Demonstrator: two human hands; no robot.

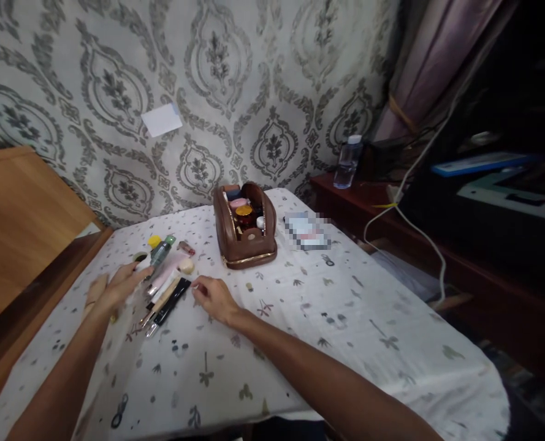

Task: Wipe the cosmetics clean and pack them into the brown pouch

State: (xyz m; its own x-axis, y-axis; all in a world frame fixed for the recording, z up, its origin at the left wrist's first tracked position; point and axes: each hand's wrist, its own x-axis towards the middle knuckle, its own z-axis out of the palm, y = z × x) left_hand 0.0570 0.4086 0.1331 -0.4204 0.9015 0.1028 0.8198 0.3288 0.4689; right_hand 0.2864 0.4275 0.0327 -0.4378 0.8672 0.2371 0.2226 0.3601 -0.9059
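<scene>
My left hand (127,283) is at the left of a cluster of cosmetics, its fingers closed about a small white item (142,264) whose kind I cannot make out. Beside it lie a clear green-capped bottle (160,251), a yellow-capped container (154,241) and a pink tube (173,263). My right hand (214,298) has curled fingers at the upper end of a black tube (173,300); whether anything is inside them is hidden. Slim brushes (162,300) lie alongside that tube. A round beige piece (186,266) rests just above.
An unzipped brown leather bag (247,254) stands at the back, with an amber jar (244,215) and other items inside. To its right lies a blurred-out flat object (306,231). A water bottle (347,164) and a white cable (431,245) are on the dark side table.
</scene>
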